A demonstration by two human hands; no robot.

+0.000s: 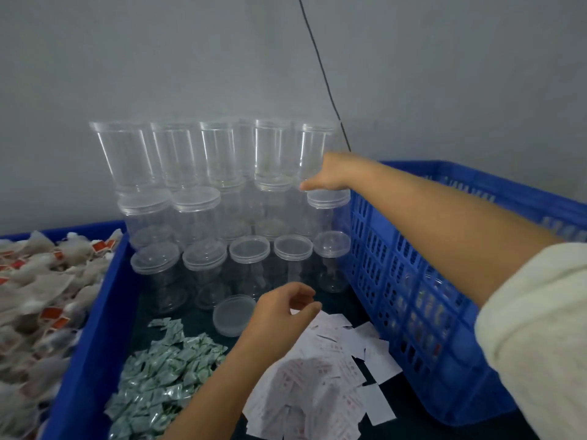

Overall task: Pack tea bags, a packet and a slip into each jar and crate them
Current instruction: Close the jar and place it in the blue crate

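Two hands are in view: the left hand [282, 308] at six o'clock and the right hand [330, 171] just above centre. Clear jars [178, 154] stand stacked at twelve o'clock: five in the top row's front (more behind, too blurred to count) and five lidded ones in the lowest row [251, 252]. One loose lid [233, 314] lies at centre. There are two blue containers: the crate [413, 281] at three o'clock and the bin [95, 328] at nine. Tea bags [38, 281], green packets [165, 369] and paper slips [317, 376] lie in three heaps, uncountable.
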